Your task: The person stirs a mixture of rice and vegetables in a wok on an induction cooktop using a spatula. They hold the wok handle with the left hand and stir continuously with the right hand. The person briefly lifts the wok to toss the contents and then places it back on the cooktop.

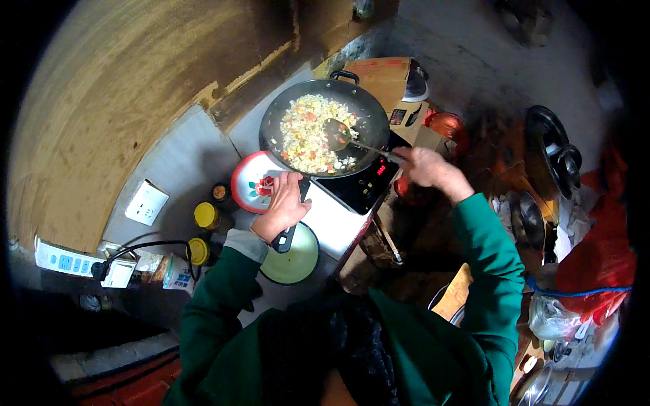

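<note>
A dark wok [373,114] sits on a black induction cooker [361,192] with lit red digits. Fried rice [304,134] with yellow and reddish bits is spread inside it, mostly towards the left. My left hand [286,203] is wrapped around the wok's long black handle [284,240]. In my right hand [429,168] is the handle of a long metal cooking spoon [337,135], its rounded head resting in the rice. Under my left hand and partly hidden by it are an enamel plate [245,181] with a red rim and a pale green bowl [292,264].
Jars with yellow lids [206,215] stand left of the plate, near a wall socket [147,202] and a power strip [66,258] with a plugged-in black cable. Cardboard boxes [378,76] are behind the wok. At the right are dark pans [546,147] and a red plastic bag [594,259].
</note>
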`<state>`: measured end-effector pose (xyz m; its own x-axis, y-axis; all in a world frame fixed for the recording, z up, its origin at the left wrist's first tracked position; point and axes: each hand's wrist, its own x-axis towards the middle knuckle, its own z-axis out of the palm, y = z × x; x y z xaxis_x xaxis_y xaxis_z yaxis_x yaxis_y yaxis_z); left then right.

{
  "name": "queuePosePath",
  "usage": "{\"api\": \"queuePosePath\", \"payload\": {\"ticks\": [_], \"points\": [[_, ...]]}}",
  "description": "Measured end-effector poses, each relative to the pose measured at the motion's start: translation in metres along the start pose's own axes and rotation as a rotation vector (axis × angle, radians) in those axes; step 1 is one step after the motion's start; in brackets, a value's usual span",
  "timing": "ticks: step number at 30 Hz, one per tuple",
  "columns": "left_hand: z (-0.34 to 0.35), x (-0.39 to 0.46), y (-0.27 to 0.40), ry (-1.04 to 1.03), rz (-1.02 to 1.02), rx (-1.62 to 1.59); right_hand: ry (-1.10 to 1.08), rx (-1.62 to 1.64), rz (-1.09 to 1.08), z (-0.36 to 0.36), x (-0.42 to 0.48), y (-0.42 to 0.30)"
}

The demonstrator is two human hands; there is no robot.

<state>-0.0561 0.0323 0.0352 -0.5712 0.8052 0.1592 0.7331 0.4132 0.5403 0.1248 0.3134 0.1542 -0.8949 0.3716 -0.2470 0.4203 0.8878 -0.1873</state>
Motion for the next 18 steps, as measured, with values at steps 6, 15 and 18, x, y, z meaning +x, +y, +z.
{"api": "queuePosePath", "payload": {"ticks": [6, 15, 18], "points": [[-0.004, -0.005, 0.0, -0.047, -0.065, 0.003, -0.159, -0.28, 0.02, -0.08, 0.005, -0.002], [0.008, -0.008, -0.01, -0.03, -0.044, 0.015, 0.255, -0.321, -0.217, 0.012, 0.066, -0.029], [0.006, -0.011, -0.001, -0.015, -0.051, 0.053, 0.172, -0.637, -0.336, -0.02, 0.035, -0.029]]}}
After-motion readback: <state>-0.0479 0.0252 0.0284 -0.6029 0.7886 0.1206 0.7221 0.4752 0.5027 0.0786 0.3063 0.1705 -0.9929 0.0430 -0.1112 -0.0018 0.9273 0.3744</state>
